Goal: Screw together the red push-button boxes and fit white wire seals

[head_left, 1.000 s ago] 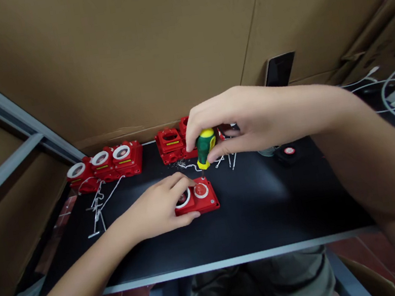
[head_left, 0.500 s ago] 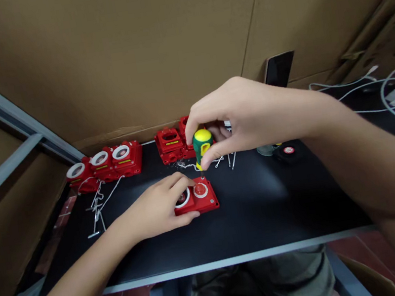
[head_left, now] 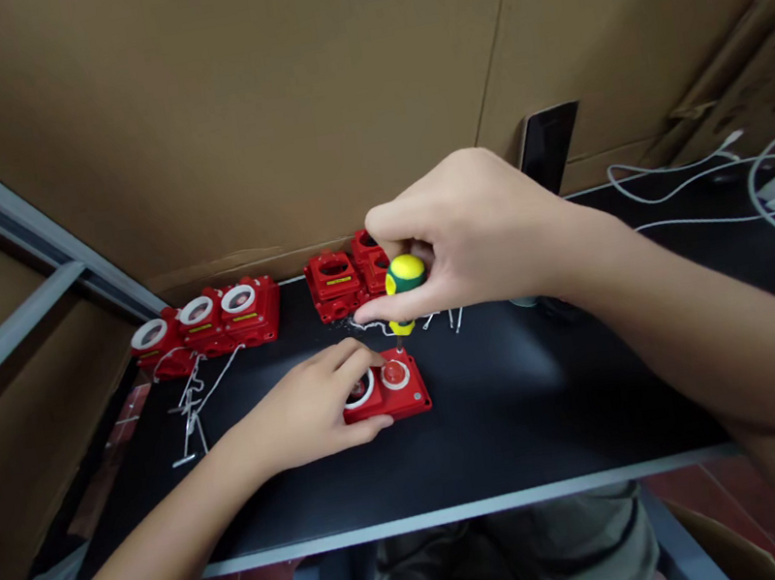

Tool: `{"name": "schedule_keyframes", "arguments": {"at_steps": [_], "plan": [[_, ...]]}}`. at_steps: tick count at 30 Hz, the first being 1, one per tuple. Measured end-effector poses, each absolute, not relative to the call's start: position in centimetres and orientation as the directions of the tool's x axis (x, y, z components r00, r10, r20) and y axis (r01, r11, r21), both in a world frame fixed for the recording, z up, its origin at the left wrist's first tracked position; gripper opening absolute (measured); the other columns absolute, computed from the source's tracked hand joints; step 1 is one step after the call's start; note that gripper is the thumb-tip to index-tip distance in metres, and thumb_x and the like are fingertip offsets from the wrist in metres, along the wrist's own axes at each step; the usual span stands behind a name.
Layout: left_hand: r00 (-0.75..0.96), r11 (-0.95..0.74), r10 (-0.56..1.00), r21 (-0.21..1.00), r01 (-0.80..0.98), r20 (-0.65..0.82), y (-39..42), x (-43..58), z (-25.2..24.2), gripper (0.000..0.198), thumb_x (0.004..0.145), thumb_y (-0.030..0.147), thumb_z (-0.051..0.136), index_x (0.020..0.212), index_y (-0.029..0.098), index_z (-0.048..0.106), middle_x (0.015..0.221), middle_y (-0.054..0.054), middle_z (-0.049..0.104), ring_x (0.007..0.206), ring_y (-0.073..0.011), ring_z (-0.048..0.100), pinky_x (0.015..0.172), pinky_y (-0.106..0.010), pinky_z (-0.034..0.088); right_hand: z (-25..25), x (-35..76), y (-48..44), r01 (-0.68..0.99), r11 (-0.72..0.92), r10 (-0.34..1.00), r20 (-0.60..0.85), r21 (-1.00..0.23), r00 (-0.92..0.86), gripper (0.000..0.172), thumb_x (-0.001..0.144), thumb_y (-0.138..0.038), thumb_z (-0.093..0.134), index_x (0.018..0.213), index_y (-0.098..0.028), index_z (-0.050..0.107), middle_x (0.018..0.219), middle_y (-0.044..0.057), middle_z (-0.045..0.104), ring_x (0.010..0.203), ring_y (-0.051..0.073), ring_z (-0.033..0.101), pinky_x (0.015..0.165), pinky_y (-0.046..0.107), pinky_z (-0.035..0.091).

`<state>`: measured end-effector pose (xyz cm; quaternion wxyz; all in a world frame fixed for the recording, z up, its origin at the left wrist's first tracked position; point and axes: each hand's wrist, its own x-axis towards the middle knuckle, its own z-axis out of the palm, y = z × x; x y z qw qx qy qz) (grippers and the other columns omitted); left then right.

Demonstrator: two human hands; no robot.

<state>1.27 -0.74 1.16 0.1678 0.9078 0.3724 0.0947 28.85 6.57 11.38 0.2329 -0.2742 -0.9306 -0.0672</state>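
A red alarm-like box (head_left: 414,386) with a white-ringed window and a round red part lies flat on the black table. My left hand (head_left: 317,401) grips it from the left, thumb on the near side and fingers over the top, covering much of the window. Above its far right corner, a short yellow-and-green screwdriver (head_left: 399,293) stands nearly upright, its tip at a screw there. My right hand (head_left: 449,236) is closed around the screwdriver's handle, with the thumb stretched out to the left. Another screw shows at the box's near right corner.
Several red boxes with white rings (head_left: 238,299) stand at the back left, with white cords and small metal rods (head_left: 193,429) before them. Open red housings (head_left: 334,279) sit behind my hands. A phone (head_left: 548,147) leans on the cardboard wall; white cables (head_left: 707,171) lie right.
My right hand has turned around the screwdriver, its thumb swinging left and its fingers curling in. The handle has rotated. My left hand and the red box stay put.
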Motion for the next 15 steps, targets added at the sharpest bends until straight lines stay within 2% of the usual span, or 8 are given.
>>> {"name": "schedule_keyframes", "arguments": {"at_steps": [2, 4, 7, 10, 13, 15], "plan": [[0.706, -0.671, 0.707, 0.365, 0.645, 0.053, -0.7, 1.2, 1.2, 0.045, 0.106, 0.042, 0.087, 0.141, 0.023, 0.067, 0.142, -0.012, 0.078, 0.129, -0.0378, 0.080, 0.109, -0.052, 0.067, 11.4, 29.1, 6.6, 0.511, 0.859, 0.450, 0.452, 0.016, -0.771, 0.055, 0.105, -0.069, 0.082, 0.085, -0.022, 0.062, 0.076, -0.003, 0.056, 0.065, 0.013, 0.039, 0.066, 0.034, 0.025], [0.709, -0.679, 0.702, 0.357, 0.641, 0.062, -0.7, 1.2, 1.2, 0.044, 0.106, 0.041, 0.086, 0.141, 0.023, 0.067, 0.142, -0.012, 0.078, 0.127, -0.0369, 0.081, 0.109, -0.050, 0.067, 11.4, 29.5, 6.9, 0.403, 0.915, 0.370, 0.411, -0.005, -0.833, 0.041, 0.110, -0.059, 0.080, 0.098, -0.021, 0.070, 0.097, 0.001, 0.068, 0.073, 0.014, 0.050, 0.067, 0.032, 0.031], [0.710, -0.684, 0.701, 0.347, 0.642, 0.069, -0.7, 1.1, 1.2, 0.045, 0.106, 0.042, 0.087, 0.141, 0.023, 0.067, 0.141, -0.012, 0.078, 0.123, -0.0361, 0.082, 0.105, -0.049, 0.067, 11.5, 30.4, 7.5, 0.186, 0.974, 0.222, 0.355, -0.133, -0.908, 0.021, 0.114, -0.040, 0.078, 0.121, -0.020, 0.077, 0.121, 0.006, 0.074, 0.092, 0.017, 0.065, 0.078, 0.031, 0.046], [0.711, -0.683, 0.700, 0.346, 0.643, 0.060, -0.7, 1.1, 1.1, 0.046, 0.106, 0.043, 0.087, 0.141, 0.022, 0.067, 0.141, -0.012, 0.078, 0.124, -0.0363, 0.081, 0.105, -0.049, 0.067, 11.6, 31.0, 8.2, 0.046, 0.954, 0.146, 0.326, -0.296, -0.934, 0.024, 0.113, -0.031, 0.080, 0.134, -0.021, 0.077, 0.124, 0.004, 0.079, 0.103, 0.017, 0.071, 0.088, 0.031, 0.051], [0.711, -0.679, 0.702, 0.353, 0.644, 0.053, -0.7, 1.1, 1.1, 0.046, 0.106, 0.041, 0.088, 0.141, 0.023, 0.066, 0.144, -0.012, 0.077, 0.129, -0.0365, 0.081, 0.109, -0.049, 0.066, 11.8, 31.2, 8.8, 0.034, 0.914, 0.161, 0.285, -0.404, -0.945, 0.027, 0.112, -0.027, 0.081, 0.138, -0.022, 0.078, 0.125, 0.002, 0.082, 0.101, 0.015, 0.071, 0.086, 0.029, 0.051], [0.704, -0.671, 0.708, 0.353, 0.652, 0.046, -0.7, 1.2, 1.1, 0.046, 0.105, 0.041, 0.089, 0.141, 0.024, 0.066, 0.145, -0.012, 0.077, 0.128, -0.0363, 0.081, 0.109, -0.049, 0.066, 11.9, 31.3, 9.0, 0.040, 0.900, 0.178, 0.283, -0.434, -0.942, 0.026, 0.111, -0.027, 0.081, 0.136, -0.022, 0.080, 0.123, 0.002, 0.084, 0.099, 0.015, 0.072, 0.084, 0.029, 0.051]]}}
